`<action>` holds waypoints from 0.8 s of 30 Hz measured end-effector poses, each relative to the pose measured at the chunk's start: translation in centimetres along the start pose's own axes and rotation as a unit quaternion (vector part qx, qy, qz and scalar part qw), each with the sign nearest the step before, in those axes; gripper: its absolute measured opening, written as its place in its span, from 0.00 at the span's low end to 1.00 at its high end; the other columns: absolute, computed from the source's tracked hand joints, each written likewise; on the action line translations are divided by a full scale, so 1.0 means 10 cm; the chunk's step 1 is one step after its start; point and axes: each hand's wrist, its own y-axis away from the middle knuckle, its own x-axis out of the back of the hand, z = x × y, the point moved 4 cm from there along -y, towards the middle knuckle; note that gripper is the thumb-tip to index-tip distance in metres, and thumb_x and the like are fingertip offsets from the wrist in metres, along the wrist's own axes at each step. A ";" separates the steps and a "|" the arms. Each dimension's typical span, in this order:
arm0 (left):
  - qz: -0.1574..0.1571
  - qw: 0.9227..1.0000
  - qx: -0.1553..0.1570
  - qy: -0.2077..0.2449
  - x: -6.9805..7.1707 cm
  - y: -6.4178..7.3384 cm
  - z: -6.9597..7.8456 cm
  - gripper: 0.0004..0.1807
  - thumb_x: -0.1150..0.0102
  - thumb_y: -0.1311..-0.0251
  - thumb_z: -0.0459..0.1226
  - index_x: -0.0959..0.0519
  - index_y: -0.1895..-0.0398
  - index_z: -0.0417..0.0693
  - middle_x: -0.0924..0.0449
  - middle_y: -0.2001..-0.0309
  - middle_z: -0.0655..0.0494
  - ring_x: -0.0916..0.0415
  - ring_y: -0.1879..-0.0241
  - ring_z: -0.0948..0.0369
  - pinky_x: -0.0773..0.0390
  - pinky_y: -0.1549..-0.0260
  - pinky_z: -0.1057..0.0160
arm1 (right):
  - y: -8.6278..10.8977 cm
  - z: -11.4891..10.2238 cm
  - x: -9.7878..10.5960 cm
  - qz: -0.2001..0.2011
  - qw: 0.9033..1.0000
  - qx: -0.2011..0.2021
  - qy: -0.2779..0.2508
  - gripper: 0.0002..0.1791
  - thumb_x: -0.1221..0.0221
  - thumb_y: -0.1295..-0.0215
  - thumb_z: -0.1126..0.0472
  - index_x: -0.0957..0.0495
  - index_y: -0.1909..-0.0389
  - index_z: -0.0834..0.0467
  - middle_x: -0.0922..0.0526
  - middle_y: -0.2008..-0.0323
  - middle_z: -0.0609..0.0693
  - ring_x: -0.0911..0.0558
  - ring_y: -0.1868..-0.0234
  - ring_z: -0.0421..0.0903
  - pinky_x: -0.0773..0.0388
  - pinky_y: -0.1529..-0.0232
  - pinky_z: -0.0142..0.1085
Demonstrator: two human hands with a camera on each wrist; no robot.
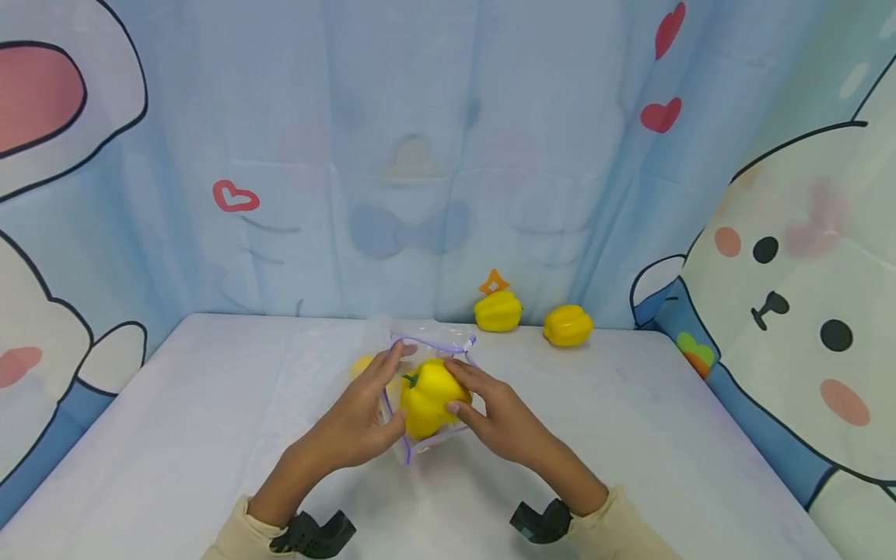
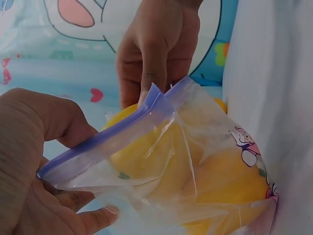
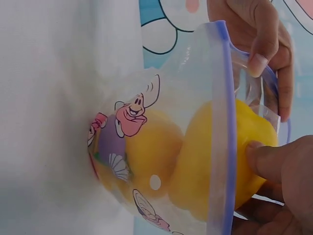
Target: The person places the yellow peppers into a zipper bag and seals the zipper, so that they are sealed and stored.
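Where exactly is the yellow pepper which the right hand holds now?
In the head view, the pepper is just below centre, between the left hand and the right hand; the right wrist view shows it partly inside the purple-edged bag.

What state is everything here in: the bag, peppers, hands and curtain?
Clear bag: unzipped, mouth spread open.
Gripped pepper: partly inside the bag's mouth.
Deeper pepper: inside the bag, seen through the plastic.
Left loose pepper: outside the bag.
Right loose pepper: also outside.
Left hand: holding the bag's rim.
Right hand: gripping a pepper.
Curtain: hanging, lightly creased.
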 end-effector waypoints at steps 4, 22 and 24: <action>-0.001 1.000 0.001 -0.004 0.00 0.00 0.01 0.47 0.39 0.47 0.27 0.53 0.25 0.32 0.42 0.29 0.48 0.43 0.30 0.53 0.41 0.34 0.52 | -0.01 0.01 -0.03 0.011 1.000 -0.011 0.000 0.33 0.41 0.33 0.62 0.38 0.29 0.64 0.35 0.31 0.56 0.36 0.30 0.52 0.36 0.36 0.44; 0.015 0.999 -0.034 -0.014 0.09 0.00 0.09 0.48 0.39 0.48 0.24 0.54 0.26 0.30 0.43 0.29 0.45 0.45 0.29 0.51 0.41 0.35 0.51 | -0.21 -0.16 -0.10 0.050 0.998 -0.018 0.015 0.29 0.41 0.33 0.64 0.35 0.32 0.67 0.32 0.34 0.59 0.32 0.33 0.51 0.34 0.36 0.41; 0.015 0.999 -0.036 -0.011 0.09 0.00 0.10 0.48 0.39 0.48 0.24 0.54 0.26 0.31 0.44 0.28 0.45 0.46 0.29 0.51 0.42 0.34 0.52 | -0.23 -0.17 -0.11 0.052 0.998 -0.019 0.021 0.29 0.41 0.33 0.64 0.35 0.33 0.67 0.32 0.34 0.59 0.32 0.33 0.51 0.34 0.36 0.40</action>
